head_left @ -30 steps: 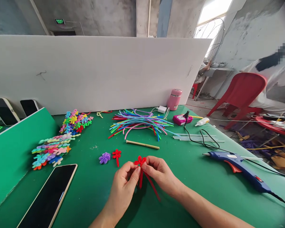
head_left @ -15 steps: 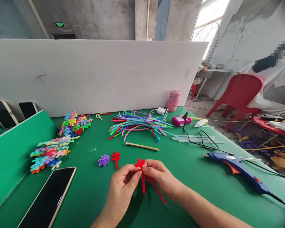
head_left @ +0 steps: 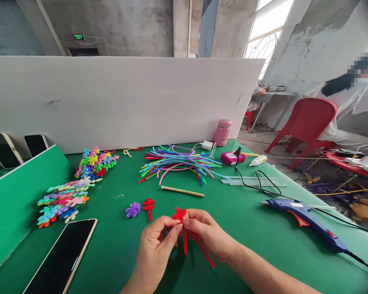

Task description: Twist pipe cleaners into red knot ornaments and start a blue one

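While the fingers of the left hand (head_left: pixel 159 243) and right hand (head_left: pixel 210 232) pinch the red flower (head_left: pixel 179 213) between them, its two stems hanging down, both wrists angle in from the near edge over the green desk (head_left: pixel 116 253). Bare green lies around the hands, with the phone (head_left: pixel 61 257) to the left, the glue gun (head_left: pixel 306 222) at the right edge, and the stems pile (head_left: pixel 178 163) before a white board (head_left: pixel 125 102) in a concrete-walled room.
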Available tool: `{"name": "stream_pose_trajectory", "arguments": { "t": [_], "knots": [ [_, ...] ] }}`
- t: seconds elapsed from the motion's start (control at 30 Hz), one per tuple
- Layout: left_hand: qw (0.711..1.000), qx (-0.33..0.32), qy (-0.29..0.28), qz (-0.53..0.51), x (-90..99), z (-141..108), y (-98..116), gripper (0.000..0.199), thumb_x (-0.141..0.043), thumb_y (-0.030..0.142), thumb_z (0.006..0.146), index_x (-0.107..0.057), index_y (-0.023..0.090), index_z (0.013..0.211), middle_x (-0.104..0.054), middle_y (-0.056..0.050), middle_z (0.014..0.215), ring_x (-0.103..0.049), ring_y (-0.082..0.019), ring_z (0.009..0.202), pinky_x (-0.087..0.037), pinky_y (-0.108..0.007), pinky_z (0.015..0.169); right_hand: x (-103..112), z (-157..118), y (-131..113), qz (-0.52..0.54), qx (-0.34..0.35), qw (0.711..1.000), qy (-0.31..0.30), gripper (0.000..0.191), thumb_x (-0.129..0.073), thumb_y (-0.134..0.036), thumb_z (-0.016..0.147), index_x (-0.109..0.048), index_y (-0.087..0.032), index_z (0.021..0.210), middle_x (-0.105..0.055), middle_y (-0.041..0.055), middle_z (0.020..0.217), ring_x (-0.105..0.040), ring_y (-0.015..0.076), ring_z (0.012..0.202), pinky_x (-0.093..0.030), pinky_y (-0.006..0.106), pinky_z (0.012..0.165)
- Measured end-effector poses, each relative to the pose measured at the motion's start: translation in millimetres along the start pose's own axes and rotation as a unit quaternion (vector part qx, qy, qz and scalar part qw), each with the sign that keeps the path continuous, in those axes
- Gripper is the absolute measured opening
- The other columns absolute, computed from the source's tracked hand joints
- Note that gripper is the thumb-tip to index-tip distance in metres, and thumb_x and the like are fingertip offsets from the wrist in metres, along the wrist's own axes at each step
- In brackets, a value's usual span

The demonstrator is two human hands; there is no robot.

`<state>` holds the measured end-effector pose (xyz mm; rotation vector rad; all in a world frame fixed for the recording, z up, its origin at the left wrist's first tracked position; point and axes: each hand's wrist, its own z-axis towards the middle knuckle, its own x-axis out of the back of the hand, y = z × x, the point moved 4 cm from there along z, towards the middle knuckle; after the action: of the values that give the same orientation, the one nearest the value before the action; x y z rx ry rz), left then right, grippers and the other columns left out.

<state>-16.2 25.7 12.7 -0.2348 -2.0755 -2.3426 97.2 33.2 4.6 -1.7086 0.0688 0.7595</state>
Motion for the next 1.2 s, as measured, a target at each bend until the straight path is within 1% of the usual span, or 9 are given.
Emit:
{"name": "stream_pose_trajectory", "arguments": {
  "t": [0.2,0.33,0.57,0.8,0.9,1.03,1.1,1.2],
  "knots": [
    [1.0,-0.003,-0.008,-0.003,-0.3,0,1,0.013,-0.06,0.029,0.07,-0.061,0.018,0.064,-0.055,0.003,0.057,-0.047,-0.008,0.047,-0.041,-0.016,0.044,0,0,0,0.003,0.007,1.0,-0.015,0.033,-0.064,-0.043,0.066,-0.053,-0.012,0.063,-0.052,-0.0017,0.051,-0.049,0.0086,0.046,-0.042,0.022,0.048],
    [1.0,-0.004,-0.01,0.007,0.2,0,1,0.014,-0.059,0.03,0.071,-0.06,0.018,0.064,-0.053,0.004,0.056,-0.045,-0.008,0.046,-0.04,-0.017,0.044,0,0,-1,0.005,0.008,1.0,-0.011,0.034,-0.066,-0.044,0.064,-0.053,-0.012,0.062,-0.051,-0.0023,0.049,-0.049,0.0089,0.046,-0.043,0.022,0.048],
    [1.0,-0.001,-0.01,0.011,0.5,0,3,0.015,-0.059,0.03,0.071,-0.06,0.017,0.063,-0.051,0.004,0.054,-0.044,-0.008,0.045,-0.039,-0.017,0.043,0,0,-1,-0.001,0.006,1.0,-0.008,0.035,-0.067,-0.044,0.063,-0.053,-0.012,0.063,-0.05,-0.0017,0.05,-0.048,0.0094,0.047,-0.043,0.023,0.049],
    [1.0,0.017,-0.004,-0.004,0.3,1,4,0.014,-0.061,0.029,0.069,-0.061,0.017,0.062,-0.05,0.004,0.052,-0.044,-0.008,0.045,-0.038,-0.017,0.043,1,0,1,-0.012,-0.002,1.0,0.005,0.038,-0.067,-0.048,0.06,-0.053,-0.012,0.063,-0.049,-0.0019,0.054,-0.046,0.0091,0.05,-0.039,0.023,0.051],
    [0.999,0.032,0.005,-0.027,1.1,2,3,0.012,-0.062,0.028,0.068,-0.062,0.017,0.064,-0.055,0.003,0.055,-0.046,-0.009,0.048,-0.039,-0.017,0.045,3,1,0,-0.044,-0.003,0.999,0.024,0.038,-0.065,-0.049,0.062,-0.051,-0.013,0.062,-0.045,-0.0033,0.053,-0.041,0.0071,0.049,-0.035,0.021,0.051],
    [0.993,0.066,0.018,-0.091,3.0,4,-4,0.012,-0.063,0.028,0.068,-0.063,0.016,0.066,-0.058,0.001,0.06,-0.049,-0.01,0.055,-0.041,-0.019,0.051,5,1,-3,-0.132,0.017,0.991,0.032,0.036,-0.06,-0.047,0.068,-0.049,-0.013,0.061,-0.039,-0.0052,0.053,-0.03,0.0051,0.047,-0.024,0.019,0.046],
    [0.988,0.085,0.014,-0.127,3.1,5,-8,0.012,-0.063,0.027,0.068,-0.062,0.015,0.067,-0.056,0.002,0.059,-0.049,-0.01,0.056,-0.041,-0.019,0.053,5,1,-5,-0.16,0.035,0.986,0.026,0.036,-0.059,-0.046,0.069,-0.049,-0.013,0.061,-0.04,-0.0044,0.055,-0.03,0.0058,0.05,-0.023,0.02,0.047],
    [0.98,0.11,0.003,-0.166,2.2,5,-9,0.013,-0.062,0.028,0.07,-0.06,0.015,0.066,-0.053,0.003,0.057,-0.046,-0.009,0.054,-0.039,-0.019,0.053,6,1,-5,-0.173,0.049,0.983,0.023,0.036,-0.058,-0.048,0.07,-0.049,-0.014,0.063,-0.043,-0.0028,0.058,-0.036,0.0078,0.053,-0.027,0.021,0.051]
  ]
}}
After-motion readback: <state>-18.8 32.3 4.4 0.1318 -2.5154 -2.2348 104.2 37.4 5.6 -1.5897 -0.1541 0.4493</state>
